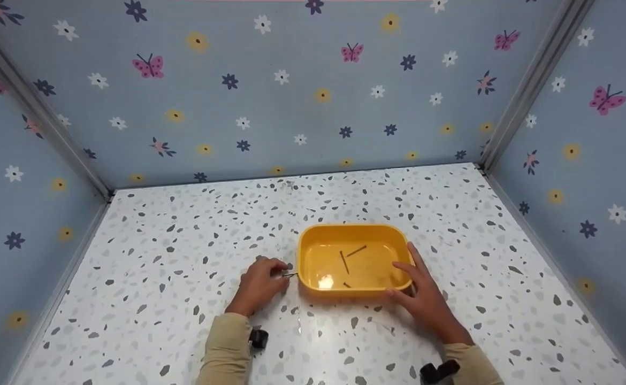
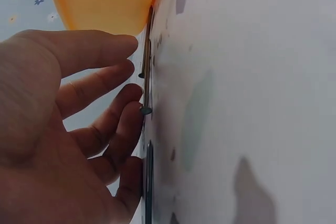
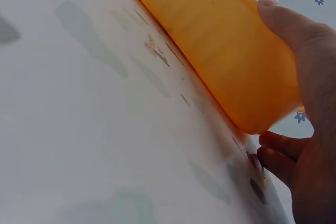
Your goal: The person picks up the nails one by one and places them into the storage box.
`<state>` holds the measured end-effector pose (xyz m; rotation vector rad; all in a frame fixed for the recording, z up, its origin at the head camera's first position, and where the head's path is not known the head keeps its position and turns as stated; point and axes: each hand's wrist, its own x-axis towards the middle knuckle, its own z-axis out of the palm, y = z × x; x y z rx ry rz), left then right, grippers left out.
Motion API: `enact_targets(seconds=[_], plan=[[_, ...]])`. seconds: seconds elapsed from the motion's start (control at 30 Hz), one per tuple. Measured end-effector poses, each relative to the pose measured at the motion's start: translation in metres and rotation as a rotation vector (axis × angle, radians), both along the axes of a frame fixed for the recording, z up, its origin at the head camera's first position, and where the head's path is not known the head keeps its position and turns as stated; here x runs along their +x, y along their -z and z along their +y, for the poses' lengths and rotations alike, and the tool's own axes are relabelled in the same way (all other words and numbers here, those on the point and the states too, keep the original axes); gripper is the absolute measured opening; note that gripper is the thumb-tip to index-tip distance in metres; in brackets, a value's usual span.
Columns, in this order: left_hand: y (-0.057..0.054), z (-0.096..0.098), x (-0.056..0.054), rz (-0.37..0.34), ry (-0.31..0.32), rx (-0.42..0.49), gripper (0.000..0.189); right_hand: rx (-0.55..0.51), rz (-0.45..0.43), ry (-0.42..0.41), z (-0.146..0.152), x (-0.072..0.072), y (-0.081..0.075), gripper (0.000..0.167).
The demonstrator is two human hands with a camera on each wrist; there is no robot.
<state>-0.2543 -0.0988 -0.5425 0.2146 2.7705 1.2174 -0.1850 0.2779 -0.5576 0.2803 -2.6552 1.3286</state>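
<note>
A yellow plastic container point(image 1: 351, 230) with rounded corners stands on the speckled tabletop, and several nails point(image 1: 344, 262) lie on its floor. My right hand point(image 1: 425, 299) grips its right end, thumb at the front rim and fingers over the right side. Just left of the container is my left hand point(image 1: 259, 283), fingers loosely bent. In the left wrist view, its fingertips are right at nails point(image 2: 147, 90) lying on the table, with thumb and forefinger apart. Another nail point(image 2: 149, 182) lies closer to the wrist, beside the little finger.
The white speckled tabletop point(image 1: 184, 235) is enclosed at the back and both sides by blue panels point(image 1: 302, 64) printed with flowers and butterflies. Grey metal strips point(image 1: 532, 80) run up the corners. Dark wrist devices point(image 1: 259, 338) sit at both sleeves.
</note>
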Motion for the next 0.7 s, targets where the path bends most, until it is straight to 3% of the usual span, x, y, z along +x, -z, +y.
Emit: enact_targets(seconds=[0.23, 0.43, 0.7], plan=[[0.0011, 0.0039, -0.0051, -0.023, -0.004, -0.073, 0.026, 0.007, -0.009, -0.005, 0.0001, 0.0009, 0.0019, 0.068], [0.0026, 0.0011, -0.0052, -0.055, 0.015, -0.046, 0.023, -0.006, -0.011, -0.003, -0.0007, 0.0035, 0.0027, 0.067], [0.0011, 0.0033, -0.0077, -0.023, 0.010, -0.054, 0.018, 0.009, 0.001, -0.005, 0.0026, -0.0018, 0.0029, 0.067]])
